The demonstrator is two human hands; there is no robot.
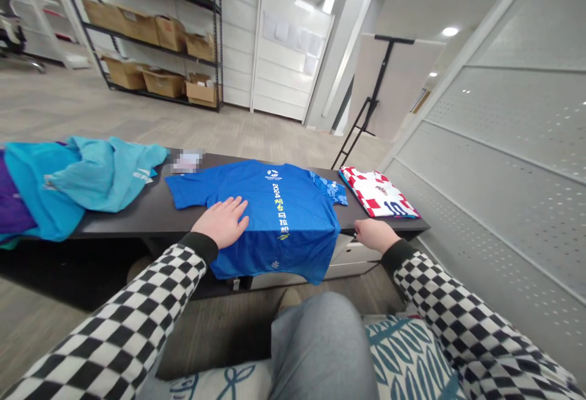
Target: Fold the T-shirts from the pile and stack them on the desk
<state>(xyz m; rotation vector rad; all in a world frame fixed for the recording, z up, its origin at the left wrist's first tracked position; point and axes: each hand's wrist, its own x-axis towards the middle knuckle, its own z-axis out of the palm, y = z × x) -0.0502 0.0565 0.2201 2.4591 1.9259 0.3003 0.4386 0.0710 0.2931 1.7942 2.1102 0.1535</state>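
Observation:
A blue short-sleeved T-shirt (256, 204) lies spread on the dark table (137, 214), its lower part hanging over the near edge. White and yellow printing runs down its middle, and one sleeve has a lighter pattern. My left hand (223, 221) rests flat on the shirt, fingers stretched out. To the right of the shirt, at the table's front edge, my right hand (375, 235) is closed with curled fingers; whether anything is inside them is hidden. Just beyond that hand sits a folded red-and-white checked jersey (378, 192) with a number 10.
Light blue and purple clothes (105, 171) are heaped on the table's left end. A blurred small item (187, 160) lies near the back edge. White drawers (354, 256) stand beneath the table. A perforated grey partition (503, 143) rises at right; shelves with cardboard boxes (165, 81) stand behind.

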